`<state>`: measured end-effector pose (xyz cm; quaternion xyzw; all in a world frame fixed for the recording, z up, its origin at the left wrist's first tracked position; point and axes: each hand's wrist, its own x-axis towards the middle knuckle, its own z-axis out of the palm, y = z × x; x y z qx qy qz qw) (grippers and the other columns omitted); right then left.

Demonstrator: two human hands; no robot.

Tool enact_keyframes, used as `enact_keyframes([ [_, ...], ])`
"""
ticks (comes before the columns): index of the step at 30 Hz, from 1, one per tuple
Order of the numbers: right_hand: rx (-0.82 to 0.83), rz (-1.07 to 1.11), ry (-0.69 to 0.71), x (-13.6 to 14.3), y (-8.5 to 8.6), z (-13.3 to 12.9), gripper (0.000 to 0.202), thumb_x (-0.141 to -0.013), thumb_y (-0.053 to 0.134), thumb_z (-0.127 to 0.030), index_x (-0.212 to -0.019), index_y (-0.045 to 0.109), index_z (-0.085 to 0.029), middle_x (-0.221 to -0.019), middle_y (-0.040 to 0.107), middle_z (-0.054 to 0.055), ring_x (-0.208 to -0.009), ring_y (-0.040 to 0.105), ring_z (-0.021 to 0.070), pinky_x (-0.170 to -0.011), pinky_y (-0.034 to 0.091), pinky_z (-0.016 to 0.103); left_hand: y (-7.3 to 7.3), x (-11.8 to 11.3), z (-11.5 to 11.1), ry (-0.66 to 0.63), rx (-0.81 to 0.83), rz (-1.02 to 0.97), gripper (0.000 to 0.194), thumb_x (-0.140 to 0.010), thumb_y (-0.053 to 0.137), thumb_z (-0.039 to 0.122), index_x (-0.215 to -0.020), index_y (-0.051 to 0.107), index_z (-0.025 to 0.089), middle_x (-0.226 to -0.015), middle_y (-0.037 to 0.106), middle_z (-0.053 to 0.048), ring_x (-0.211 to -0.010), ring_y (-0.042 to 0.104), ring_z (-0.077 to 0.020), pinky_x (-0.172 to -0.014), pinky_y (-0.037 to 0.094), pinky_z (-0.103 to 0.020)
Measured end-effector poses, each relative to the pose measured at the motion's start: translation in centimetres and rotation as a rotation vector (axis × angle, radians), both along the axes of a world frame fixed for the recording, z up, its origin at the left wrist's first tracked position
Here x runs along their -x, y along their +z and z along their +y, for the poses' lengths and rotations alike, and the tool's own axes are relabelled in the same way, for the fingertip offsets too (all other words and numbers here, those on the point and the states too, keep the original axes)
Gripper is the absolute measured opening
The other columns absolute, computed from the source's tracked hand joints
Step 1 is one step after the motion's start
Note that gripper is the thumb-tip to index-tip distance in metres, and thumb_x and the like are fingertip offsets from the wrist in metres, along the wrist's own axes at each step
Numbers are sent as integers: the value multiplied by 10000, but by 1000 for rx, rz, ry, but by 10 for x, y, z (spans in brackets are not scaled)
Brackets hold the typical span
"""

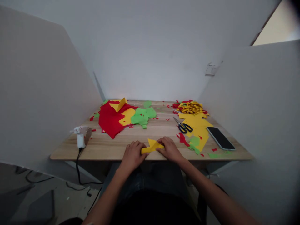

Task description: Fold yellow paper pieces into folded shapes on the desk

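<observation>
A small folded piece of yellow felt-like sheet (pixel 152 145) is stretched between my two hands at the table's front edge. My left hand (pixel 134 154) pinches its left end, thumb and fingers pressed together. At the other end, my right hand (pixel 169 149) grips it the same way. One pointed flap of the yellow piece stands up between the hands, and its lower strip looks folded over. The fingertips partly hide both ends. Scissors with dark handles (pixel 185 127) lie to the right, beyond my right hand.
A white glue gun (pixel 81 137) with a black cord stands at the left edge. Red (pixel 110 120), yellow and green (pixel 142 116) sheets lie back left. At right are yellow sheets (pixel 198 126), a pile of folded yellow pieces (pixel 191 107) and a phone (pixel 221 138). Partitions flank the wooden table (pixel 112 147).
</observation>
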<state>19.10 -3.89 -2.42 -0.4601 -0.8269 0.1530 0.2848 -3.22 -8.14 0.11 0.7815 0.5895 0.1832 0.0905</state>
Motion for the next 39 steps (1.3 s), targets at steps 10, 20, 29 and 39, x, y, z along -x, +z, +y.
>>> enact_keyframes([
  [10, 129, 472, 114, -5, -4, -1, 360, -818, 547, -137, -1167, 509, -221, -876, 567, 4, -802, 557, 152, -765, 462, 291, -11, -4, 13, -134, -77, -234, 166, -733, 595, 68, -792, 630, 219, -905, 655, -18, -891, 555, -196, -797, 413, -319],
  [20, -171, 32, 96, -5, 4, -11, 234, -818, 505, -35, -841, 664, -206, -893, 563, 52, -897, 502, 204, -813, 426, 337, -12, 5, 5, -299, -148, -265, 107, -876, 546, 209, -922, 642, 220, -1010, 657, -52, -966, 557, -193, -884, 432, -361],
  [29, -133, 5, 49, 2, 11, -12, 251, -844, 498, -80, -988, 666, -199, -1113, 593, 89, -1081, 498, 224, -964, 406, 396, -11, -2, 8, -98, -125, -156, 133, -849, 554, 150, -920, 651, 206, -906, 668, -36, -877, 554, -190, -794, 438, -320],
  [39, -17, 60, 138, 2, 6, -11, 253, -947, 505, -318, -892, 734, -224, -1105, 657, 64, -1045, 564, 196, -933, 410, 360, 3, -8, -13, -113, -82, 90, 216, -898, 497, 187, -969, 690, 253, -939, 616, -32, -853, 567, -174, -719, 417, -280],
])
